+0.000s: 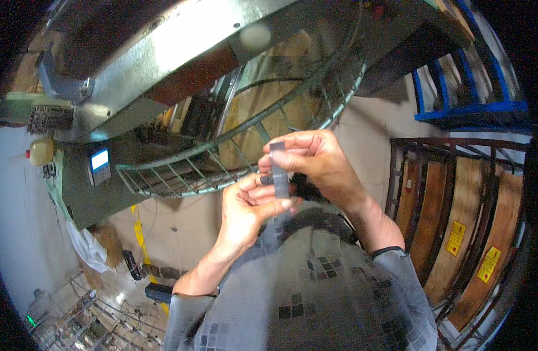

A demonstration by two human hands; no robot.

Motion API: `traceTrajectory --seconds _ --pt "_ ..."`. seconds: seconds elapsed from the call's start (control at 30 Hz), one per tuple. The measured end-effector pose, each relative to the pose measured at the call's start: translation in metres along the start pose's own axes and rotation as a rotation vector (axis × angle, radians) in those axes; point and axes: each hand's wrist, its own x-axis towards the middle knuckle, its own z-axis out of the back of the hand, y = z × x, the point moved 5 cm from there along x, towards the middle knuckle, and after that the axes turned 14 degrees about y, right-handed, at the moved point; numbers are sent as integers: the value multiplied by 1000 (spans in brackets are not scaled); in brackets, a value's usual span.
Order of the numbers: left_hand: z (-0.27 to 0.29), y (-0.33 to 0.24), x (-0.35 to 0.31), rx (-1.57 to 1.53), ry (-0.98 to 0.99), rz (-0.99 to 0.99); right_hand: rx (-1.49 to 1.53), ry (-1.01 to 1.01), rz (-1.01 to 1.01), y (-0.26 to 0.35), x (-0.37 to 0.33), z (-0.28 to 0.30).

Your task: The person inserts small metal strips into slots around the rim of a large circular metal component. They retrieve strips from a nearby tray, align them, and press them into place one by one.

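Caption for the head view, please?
Right hand pinching a narrow grey strip, left hand at its lower end, a curved green railing beyond.

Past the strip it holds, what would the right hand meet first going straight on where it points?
Pointing left, the right hand would likely meet the green rail, but depth is unclear.

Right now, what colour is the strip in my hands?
The strip is grey, best seen in the head view.
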Motion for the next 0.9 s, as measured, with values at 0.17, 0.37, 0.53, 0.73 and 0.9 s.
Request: traceTrajectory --seconds 0.17,0.37,0.53,0.73,0.9 --pt "7 0 -4 150 -110 -219 66 84 154 3 -3 -10" --pt "9 -10 -10 312 -141 -346 145 133 187 1 -1 -15" --pt "15 -19 -17 420 -93 -413 -33 84 226 -8 2 -5" --pt "45 -58 -10 42 -241 -492 -742 4 441 6 8 -28" --pt "51 -108 0 -111 -247 -536 -1223 -157 766 35 24 -77"
